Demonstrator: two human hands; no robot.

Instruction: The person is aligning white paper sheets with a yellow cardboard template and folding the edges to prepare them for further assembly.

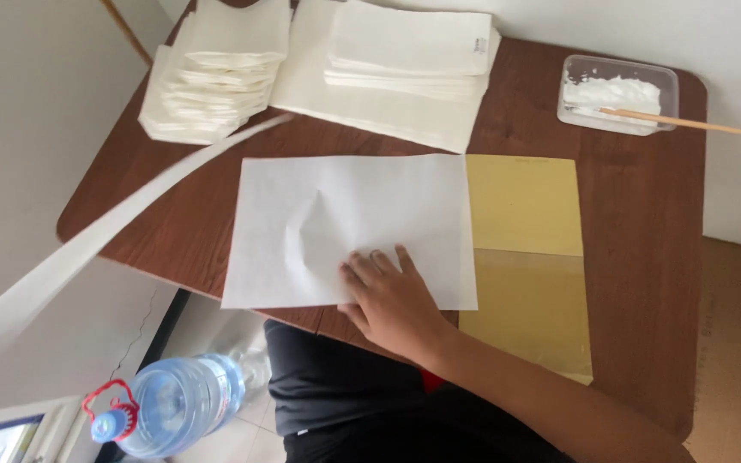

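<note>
White sheet point(345, 227) flat under right hand point(392, 296), fingers spread, pressing near edge.

Soft, even daylight fills the scene, throwing only faint shadows on the dark brown wooden surface point(645, 223), while the long white paper strip point(105, 236) at left smears with motion blur and the white paper stacks point(405, 51) look slightly overexposed.

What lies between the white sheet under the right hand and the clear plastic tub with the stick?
In the head view, a yellow sheet and bare brown table separate the white sheet, pressed by the right hand, from the tub.
</note>
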